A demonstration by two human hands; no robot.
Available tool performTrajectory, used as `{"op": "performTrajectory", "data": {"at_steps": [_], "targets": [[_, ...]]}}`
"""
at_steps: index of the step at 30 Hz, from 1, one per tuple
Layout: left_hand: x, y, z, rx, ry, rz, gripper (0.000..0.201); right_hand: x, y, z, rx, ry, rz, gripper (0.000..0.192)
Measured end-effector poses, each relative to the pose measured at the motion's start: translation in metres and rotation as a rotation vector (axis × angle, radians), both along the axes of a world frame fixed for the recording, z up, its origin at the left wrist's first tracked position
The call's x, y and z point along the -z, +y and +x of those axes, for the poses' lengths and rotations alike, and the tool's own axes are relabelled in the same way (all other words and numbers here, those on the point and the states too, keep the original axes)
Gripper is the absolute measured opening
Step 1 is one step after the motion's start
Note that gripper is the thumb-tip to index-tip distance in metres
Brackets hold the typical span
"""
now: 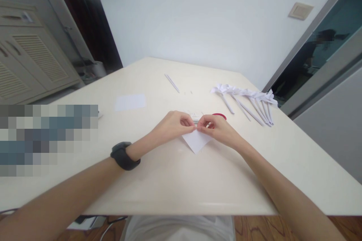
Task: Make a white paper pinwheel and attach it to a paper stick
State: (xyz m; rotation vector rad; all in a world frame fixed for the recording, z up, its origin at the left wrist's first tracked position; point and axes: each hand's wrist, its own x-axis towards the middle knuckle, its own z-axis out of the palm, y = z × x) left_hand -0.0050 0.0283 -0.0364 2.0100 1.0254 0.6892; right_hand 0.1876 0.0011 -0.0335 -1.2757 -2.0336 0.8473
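A small sheet of white paper (196, 143) hangs with one corner pointing toward me, its upper edge pinched in both hands. My left hand (182, 122), with a black watch (124, 155) on its wrist, is closed on that edge. Fingertip to fingertip with it, my right hand (213, 126) pinches the same edge. Right behind my hands lies something with a red loop (220, 115), mostly hidden by my fingers. A small white stack (195, 116) shows between the hands, its kind unclear.
Several white paper pinwheel-like pieces with rolled stems (246, 96) lie in a row at the right. A blank white paper (130, 102) is at the left. Two thin white sticks (172, 83) and small scraps lie toward the back of the table (158, 180). Beyond stands a wall.
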Motion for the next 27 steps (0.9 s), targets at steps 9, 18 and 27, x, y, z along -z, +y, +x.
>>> {"op": "performTrajectory", "data": {"at_steps": [9, 18, 27], "targets": [[-0.015, 0.016, -0.015, -0.067, -0.015, -0.012, 0.020, -0.010, 0.006, 0.023, 0.048, 0.038, -0.114, 0.017], [-0.024, 0.017, -0.022, -0.181, -0.136, -0.088, 0.023, -0.012, 0.018, 0.047, 0.190, 0.162, -0.085, 0.023], [-0.013, 0.012, -0.012, -0.115, -0.096, -0.195, 0.021, -0.011, 0.008, 0.025, 0.059, 0.249, -0.232, 0.026]]}}
